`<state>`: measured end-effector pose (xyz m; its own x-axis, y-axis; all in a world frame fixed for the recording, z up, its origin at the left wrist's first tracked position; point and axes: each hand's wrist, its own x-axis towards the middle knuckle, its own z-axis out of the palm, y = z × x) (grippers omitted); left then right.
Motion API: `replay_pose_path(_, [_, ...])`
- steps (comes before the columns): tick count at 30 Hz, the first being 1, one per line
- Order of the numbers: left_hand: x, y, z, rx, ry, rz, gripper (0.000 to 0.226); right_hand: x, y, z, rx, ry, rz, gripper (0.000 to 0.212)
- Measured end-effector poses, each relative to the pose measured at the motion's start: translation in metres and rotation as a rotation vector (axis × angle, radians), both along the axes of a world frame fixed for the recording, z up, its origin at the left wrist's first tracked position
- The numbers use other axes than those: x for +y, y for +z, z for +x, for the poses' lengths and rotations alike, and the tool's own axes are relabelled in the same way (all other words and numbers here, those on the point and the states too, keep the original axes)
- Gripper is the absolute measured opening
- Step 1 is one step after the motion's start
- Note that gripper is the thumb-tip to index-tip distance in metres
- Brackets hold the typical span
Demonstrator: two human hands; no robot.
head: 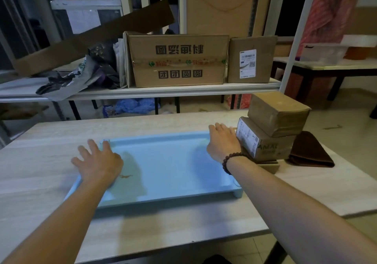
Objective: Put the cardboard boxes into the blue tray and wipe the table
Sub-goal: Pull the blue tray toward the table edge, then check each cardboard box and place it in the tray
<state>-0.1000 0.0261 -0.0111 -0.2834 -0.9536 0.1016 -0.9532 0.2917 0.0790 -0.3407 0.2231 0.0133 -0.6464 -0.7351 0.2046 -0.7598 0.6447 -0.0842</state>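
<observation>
Behind the table (40,161), a carton (179,60) reads 团团圆圆.

The tray (167,168) is lying mid-table (40,161). Just right of it, 3 boxes are sitting stacked: the top box (279,113) on the labelled box (265,143), that on the flat box (271,167). The cloth (310,151) is lying right of them. The left hand (100,161) is resting on the tray's left end; the right hand (223,141) is touching the labelled box. Behind, 2 cartons (178,59) are standing on the shelf (163,92).
</observation>
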Motion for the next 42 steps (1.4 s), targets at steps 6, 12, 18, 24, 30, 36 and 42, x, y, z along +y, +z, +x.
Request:
replay_pose_path(6, [0.03, 0.014, -0.052, 0.063, -0.329, -0.096, 0.06, -0.002, 0.055, -0.006, 0.074, -0.036, -0.143, 0.043])
replay_pose_path(12, [0.093, 0.031, -0.112, 0.21, -0.72, -0.14, 0.059, 0.026, 0.104, -0.031, 0.204, -0.155, -0.155, 0.048])
replay_pose_path(18, [0.15, 0.054, -0.153, 0.349, -0.97, -0.204, 0.056, 0.056, 0.141, -0.053, 0.042, -0.514, -0.042, 0.072])
replay_pose_path(24, [0.166, 0.053, -0.168, 0.467, -0.938, -0.026, 0.06, 0.069, 0.107, -0.075, -0.136, -0.648, 0.006, 0.081])
replay_pose_path(30, [0.157, 0.049, -0.163, 0.612, -0.867, 0.149, 0.059, 0.073, 0.101, -0.073, -0.011, -0.589, -0.026, 0.068])
replay_pose_path(36, [0.146, 0.067, -0.162, 0.921, -0.796, 0.446, 0.062, 0.052, 0.11, -0.038, 0.212, -0.355, -0.289, 0.079])
replay_pose_path(42, [0.116, 0.092, -0.142, 1.397, -0.689, 1.034, 0.084, 0.014, 0.09, 0.034, 0.01, 0.035, -0.632, 0.078])
